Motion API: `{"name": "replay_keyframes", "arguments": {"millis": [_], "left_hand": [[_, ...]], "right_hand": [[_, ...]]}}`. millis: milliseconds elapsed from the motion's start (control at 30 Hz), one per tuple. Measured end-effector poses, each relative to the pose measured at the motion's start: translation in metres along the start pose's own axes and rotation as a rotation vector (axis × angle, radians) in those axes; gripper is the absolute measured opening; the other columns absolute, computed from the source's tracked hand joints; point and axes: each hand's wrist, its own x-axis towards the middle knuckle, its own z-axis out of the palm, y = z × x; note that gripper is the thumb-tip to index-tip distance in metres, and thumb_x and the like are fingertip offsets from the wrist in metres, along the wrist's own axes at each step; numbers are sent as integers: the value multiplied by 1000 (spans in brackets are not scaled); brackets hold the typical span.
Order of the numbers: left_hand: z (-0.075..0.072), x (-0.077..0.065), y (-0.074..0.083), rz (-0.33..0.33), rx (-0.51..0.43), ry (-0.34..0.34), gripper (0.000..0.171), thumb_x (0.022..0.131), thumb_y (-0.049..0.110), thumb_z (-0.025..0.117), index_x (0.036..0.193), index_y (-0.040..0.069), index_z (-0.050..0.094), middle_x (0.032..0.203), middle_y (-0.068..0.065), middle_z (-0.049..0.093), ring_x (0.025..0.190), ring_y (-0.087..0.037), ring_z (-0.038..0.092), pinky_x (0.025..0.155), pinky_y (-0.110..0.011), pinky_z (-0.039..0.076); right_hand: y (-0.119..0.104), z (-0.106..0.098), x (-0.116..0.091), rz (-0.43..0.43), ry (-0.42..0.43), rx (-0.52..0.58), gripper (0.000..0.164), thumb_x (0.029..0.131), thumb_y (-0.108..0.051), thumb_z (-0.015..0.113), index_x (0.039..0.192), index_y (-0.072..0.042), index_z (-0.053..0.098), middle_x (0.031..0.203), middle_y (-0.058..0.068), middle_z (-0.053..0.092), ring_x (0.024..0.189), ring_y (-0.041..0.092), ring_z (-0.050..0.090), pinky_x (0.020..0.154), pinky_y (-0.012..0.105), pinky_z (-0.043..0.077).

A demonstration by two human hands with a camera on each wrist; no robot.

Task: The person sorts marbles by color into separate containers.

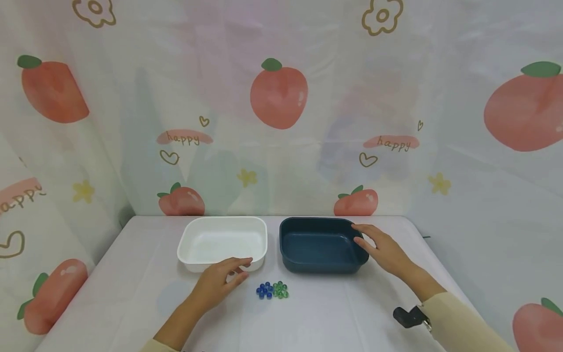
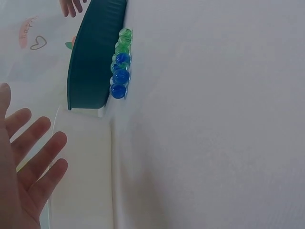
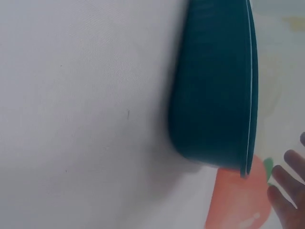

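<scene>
Two rectangular tubs stand side by side at the back of the table, a white one (image 1: 189,259) on the left and a dark blue one (image 1: 323,268) on the right. In front of the gap between them lies a cluster of blue marbles (image 1: 265,291) and green marbles (image 1: 280,290), side by side. My left hand (image 1: 217,283) hovers at the white tub's front rim, fingers spread and holding nothing. At the dark blue tub's right end is my right hand (image 1: 387,252), its fingertips right by the rim and its fingers loosely extended.
The table (image 1: 308,322) is covered with a white cloth. Behind it and at both sides hangs a curtain (image 1: 281,166) printed with peaches and flowers. A black strap end (image 1: 406,317) sticks out from the right sleeve (image 1: 457,322).
</scene>
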Motion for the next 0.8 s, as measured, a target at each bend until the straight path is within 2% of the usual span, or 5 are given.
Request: {"name": "replay_keyframes", "arguments": {"millis": [133, 267, 400, 567, 800], "left_hand": [[6, -2, -3, -40, -40, -7, 36, 93, 30, 68, 129, 23, 65, 112, 12, 70, 91, -4, 66, 79, -25, 57], [11, -5, -5, -66, -39, -8, 36, 94, 30, 68, 129, 23, 65, 111, 10, 71, 89, -4, 66, 75, -20, 56], [15, -8, -5, -87, -42, 13, 36, 93, 29, 68, 128, 22, 65, 110, 9, 71, 87, -4, 65, 72, -18, 55], [20, -11, -6, -95, -58, 49, 34, 92, 26, 70, 126, 21, 67, 108, 8, 71, 84, -3, 65, 71, -17, 55], [23, -14, -5, -107, -98, 78, 35, 92, 24, 69, 127, 20, 66, 107, 7, 72, 84, -4, 66, 72, -19, 56]], "right_hand": [[1, 2, -1, 9, 39, 19, 48, 102, -32, 54, 142, -7, 50, 141, 17, 53, 129, 38, 49, 103, 62, 40], [4, 5, -3, 37, 81, 7, 51, 102, -34, 54, 142, -3, 49, 137, 19, 55, 121, 39, 54, 97, 61, 46], [7, 7, -3, 65, 113, 0, 52, 102, -33, 54, 142, -1, 48, 136, 21, 55, 118, 40, 56, 96, 60, 47], [10, 10, -4, 89, 122, 30, 51, 101, -28, 56, 141, 2, 48, 137, 24, 54, 117, 41, 56, 97, 58, 47], [16, 15, -5, 119, 130, 39, 49, 101, -23, 57, 140, 4, 48, 134, 25, 54, 114, 41, 58, 91, 55, 52]]}}
